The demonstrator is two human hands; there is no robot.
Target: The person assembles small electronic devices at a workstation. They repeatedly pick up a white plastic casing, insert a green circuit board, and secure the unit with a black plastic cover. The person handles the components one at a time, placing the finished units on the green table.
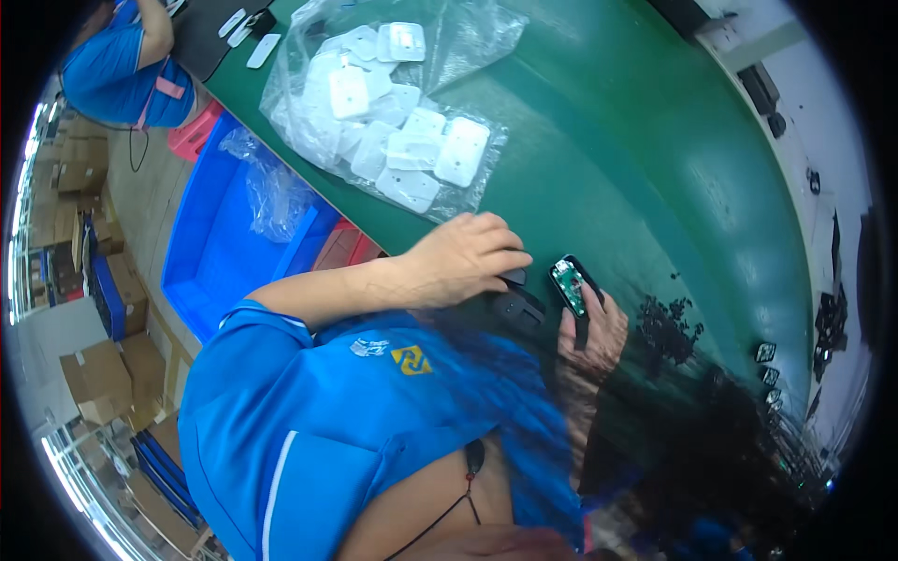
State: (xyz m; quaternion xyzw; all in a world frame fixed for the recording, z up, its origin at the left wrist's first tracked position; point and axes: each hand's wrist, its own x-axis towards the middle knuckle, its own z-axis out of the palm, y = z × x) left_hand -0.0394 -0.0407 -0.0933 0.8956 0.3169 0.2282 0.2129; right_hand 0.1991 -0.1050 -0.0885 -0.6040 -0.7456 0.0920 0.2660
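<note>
My right hand (599, 335) is closed round a small black plastic housing (586, 280) and holds it tilted above the green table. A green circuit board (567, 282) with a silvery connector at its upper end lies in the housing's open face. To the left of it, my left hand (472, 254) is bent with its fingertips on a dark plastic piece (514, 276), which the fingers partly hide. Just below these fingertips is another black plastic part (520, 309), close in front of my blue shirt.
A clear plastic bag (486, 37) with several white plates (463, 152) lies at the far left of the green table (636, 159). Small black pieces (669, 320) are heaped at right. A blue bin (201, 252) stands beyond the table's left edge; another person (122, 79) sits far left.
</note>
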